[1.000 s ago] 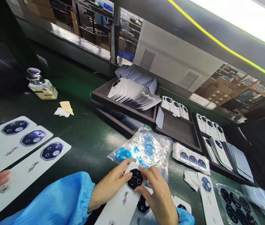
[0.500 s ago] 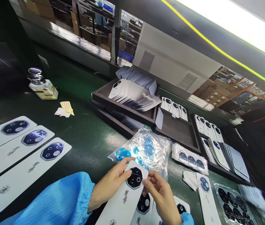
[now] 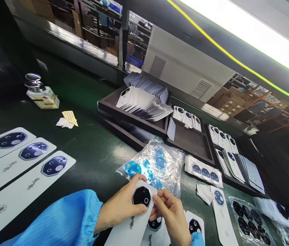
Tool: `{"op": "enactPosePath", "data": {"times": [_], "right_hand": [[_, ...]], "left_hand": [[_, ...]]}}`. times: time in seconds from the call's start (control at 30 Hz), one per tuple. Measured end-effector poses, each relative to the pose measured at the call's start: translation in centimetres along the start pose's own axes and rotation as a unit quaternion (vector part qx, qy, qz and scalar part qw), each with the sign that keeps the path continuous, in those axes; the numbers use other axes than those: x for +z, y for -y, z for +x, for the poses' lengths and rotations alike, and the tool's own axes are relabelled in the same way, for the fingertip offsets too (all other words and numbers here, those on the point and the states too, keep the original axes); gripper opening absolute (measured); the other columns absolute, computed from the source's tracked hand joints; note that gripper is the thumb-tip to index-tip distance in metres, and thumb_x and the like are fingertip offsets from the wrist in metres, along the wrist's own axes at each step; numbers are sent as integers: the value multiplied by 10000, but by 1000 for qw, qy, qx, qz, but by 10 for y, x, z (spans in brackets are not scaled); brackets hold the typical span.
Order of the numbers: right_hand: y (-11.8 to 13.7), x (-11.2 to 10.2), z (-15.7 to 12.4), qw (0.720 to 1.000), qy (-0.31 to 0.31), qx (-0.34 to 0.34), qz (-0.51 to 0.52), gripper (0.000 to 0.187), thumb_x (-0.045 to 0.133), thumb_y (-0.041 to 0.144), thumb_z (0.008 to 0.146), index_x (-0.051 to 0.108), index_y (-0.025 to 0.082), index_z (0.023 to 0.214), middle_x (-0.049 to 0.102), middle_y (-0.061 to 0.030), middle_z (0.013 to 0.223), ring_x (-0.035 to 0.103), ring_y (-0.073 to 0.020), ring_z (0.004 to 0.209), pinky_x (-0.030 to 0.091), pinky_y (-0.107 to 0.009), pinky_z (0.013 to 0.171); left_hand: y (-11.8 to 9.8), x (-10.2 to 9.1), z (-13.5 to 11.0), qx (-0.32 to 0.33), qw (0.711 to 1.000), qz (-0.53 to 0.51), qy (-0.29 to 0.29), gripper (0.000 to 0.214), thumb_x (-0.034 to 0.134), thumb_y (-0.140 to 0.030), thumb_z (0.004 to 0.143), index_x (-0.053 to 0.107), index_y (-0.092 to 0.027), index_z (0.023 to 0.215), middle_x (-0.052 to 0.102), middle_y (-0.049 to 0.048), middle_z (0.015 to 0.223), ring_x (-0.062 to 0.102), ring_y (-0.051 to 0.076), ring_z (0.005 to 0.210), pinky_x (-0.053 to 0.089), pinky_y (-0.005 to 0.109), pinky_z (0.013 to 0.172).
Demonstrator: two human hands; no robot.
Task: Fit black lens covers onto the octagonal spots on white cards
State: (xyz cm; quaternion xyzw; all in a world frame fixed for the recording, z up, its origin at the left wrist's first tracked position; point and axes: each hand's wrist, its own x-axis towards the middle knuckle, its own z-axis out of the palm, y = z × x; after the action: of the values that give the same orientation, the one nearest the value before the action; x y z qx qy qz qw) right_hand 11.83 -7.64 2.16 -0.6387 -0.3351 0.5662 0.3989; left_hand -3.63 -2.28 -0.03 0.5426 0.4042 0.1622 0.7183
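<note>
My left hand grips a white phone back cover by its left side. The thumb lies across the lower edge of the cover's dark octagonal camera plate. At the opposite edge, the fingertips of my right hand are pinched together against the upper right corner. Any small piece between those fingertips is hidden. Beneath my hands lie more white covers, one with its camera plate partly showing. Just beyond is a clear plastic bag with round blue film pieces.
Three large white covers lie at left, near a pump bottle and a yellow sticker sheet. Dark trays of covers stand at the back. Bagged lens plates, a white tissue and a sheet of black plates lie right.
My left thumb has moved down from the camera plate's upper left to its lower edge. My right fingers have shifted slightly up the cover's edge. The view has turned a little.
</note>
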Motion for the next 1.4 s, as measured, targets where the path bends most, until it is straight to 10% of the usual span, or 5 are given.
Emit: {"op": "enactPosePath", "data": {"times": [0.47, 0.7, 0.83, 1.4], "right_hand": [[-14, 14, -3, 997, -21, -68, 7, 490, 723, 629, 634, 563, 183, 755, 470, 42, 635, 454, -96, 570, 460, -183, 449], [-3, 11, 6, 998, -1, -36, 52, 539, 796, 601, 534, 488, 177, 662, 483, 54, 544, 408, -64, 479, 341, -183, 457], [-1, 7, 5, 998, -5, -18, 55, 548, 804, 595, 527, 510, 163, 694, 522, 37, 582, 419, -68, 504, 314, -190, 480], [-1, 7, 8, 997, -45, -53, 34, 572, 765, 660, 524, 465, 183, 617, 434, 73, 505, 352, -58, 463, 278, -192, 464]], "left_hand": [[0, 4, 10, 89, 992, -21, -84, 280, 472, -487, 811, 414, -221, 749, 406, -61, 607, 393, 138, 575, 329, 253, 554], [2, -13, 9, 87, 992, -93, 16, 433, 518, -631, 793, 499, -199, 815, 477, -40, 712, 454, 149, 677, 378, 266, 632], [-5, -25, 9, 71, 987, -107, 94, 424, 665, -555, 725, 509, -182, 854, 536, -28, 753, 523, 164, 749, 404, 275, 697], [2, -3, 0, 58, 998, 24, 16, 482, 554, -205, 678, 350, -228, 1114, 542, 0, 901, 549, 219, 842, 438, 303, 711]]}}
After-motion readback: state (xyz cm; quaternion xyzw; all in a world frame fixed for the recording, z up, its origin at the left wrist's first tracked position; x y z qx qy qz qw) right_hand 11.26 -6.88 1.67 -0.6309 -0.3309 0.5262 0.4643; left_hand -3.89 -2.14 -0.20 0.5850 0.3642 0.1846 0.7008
